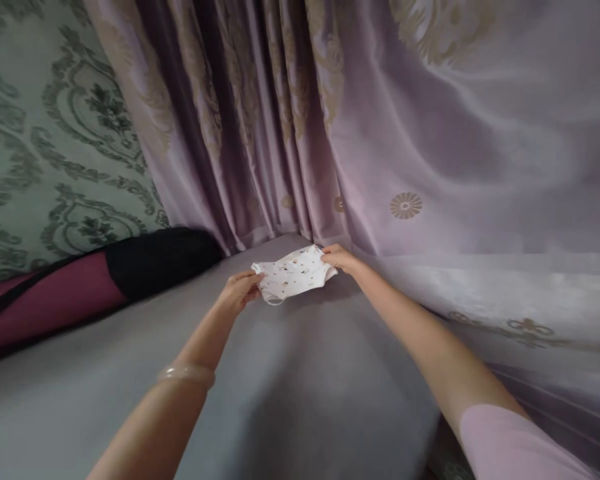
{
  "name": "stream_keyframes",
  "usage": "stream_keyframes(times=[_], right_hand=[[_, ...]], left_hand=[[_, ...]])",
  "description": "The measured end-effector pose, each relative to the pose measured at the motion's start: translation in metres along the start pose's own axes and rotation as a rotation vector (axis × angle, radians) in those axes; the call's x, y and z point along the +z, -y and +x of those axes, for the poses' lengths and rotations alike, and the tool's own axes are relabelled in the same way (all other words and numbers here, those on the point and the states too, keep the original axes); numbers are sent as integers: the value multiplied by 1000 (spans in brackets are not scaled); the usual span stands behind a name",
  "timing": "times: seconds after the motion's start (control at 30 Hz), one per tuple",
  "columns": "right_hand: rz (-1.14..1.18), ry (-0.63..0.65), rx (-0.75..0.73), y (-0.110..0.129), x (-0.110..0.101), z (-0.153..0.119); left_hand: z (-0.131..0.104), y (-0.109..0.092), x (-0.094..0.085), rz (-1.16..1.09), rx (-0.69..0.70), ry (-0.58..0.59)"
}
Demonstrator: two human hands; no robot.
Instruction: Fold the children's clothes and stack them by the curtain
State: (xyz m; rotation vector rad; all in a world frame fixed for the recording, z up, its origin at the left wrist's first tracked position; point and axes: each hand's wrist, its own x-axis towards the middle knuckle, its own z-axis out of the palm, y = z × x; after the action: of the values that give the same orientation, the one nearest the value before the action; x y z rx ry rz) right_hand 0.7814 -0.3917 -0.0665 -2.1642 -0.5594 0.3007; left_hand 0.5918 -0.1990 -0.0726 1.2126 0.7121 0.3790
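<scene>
A small white cloth (295,272) with tiny dark and coloured prints is stretched between my two hands, above the far corner of a grey surface. My left hand (241,291) pinches its left edge, and a thin white loop hangs from the lower left of the cloth. At the upper right corner, the fingers of my right hand (339,259) are closed on the fabric. A pale bangle circles my left wrist.
The grey padded surface (180,373) spreads below the hands. A dark red and black long bag (80,287) lies along its left side by the patterned green wall (70,133). Purple curtains (380,133) hang behind and to the right.
</scene>
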Motion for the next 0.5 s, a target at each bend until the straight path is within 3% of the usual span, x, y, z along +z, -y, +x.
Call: stream_keyframes(times=[0.1, 0.2, 0.33, 0.5], right_hand=[[-29, -68, 13, -5, -17, 27], [-69, -116, 9, -7, -23, 55], [-111, -142, 15, -10, -20, 90], [-163, -148, 38, -23, -13, 118]], left_hand=[[26, 5, 30, -88, -1, -25], [51, 12, 47, -139, -1, -27], [77, 24, 56, -178, -20, -43], [91, 38, 55, -220, -77, -71]])
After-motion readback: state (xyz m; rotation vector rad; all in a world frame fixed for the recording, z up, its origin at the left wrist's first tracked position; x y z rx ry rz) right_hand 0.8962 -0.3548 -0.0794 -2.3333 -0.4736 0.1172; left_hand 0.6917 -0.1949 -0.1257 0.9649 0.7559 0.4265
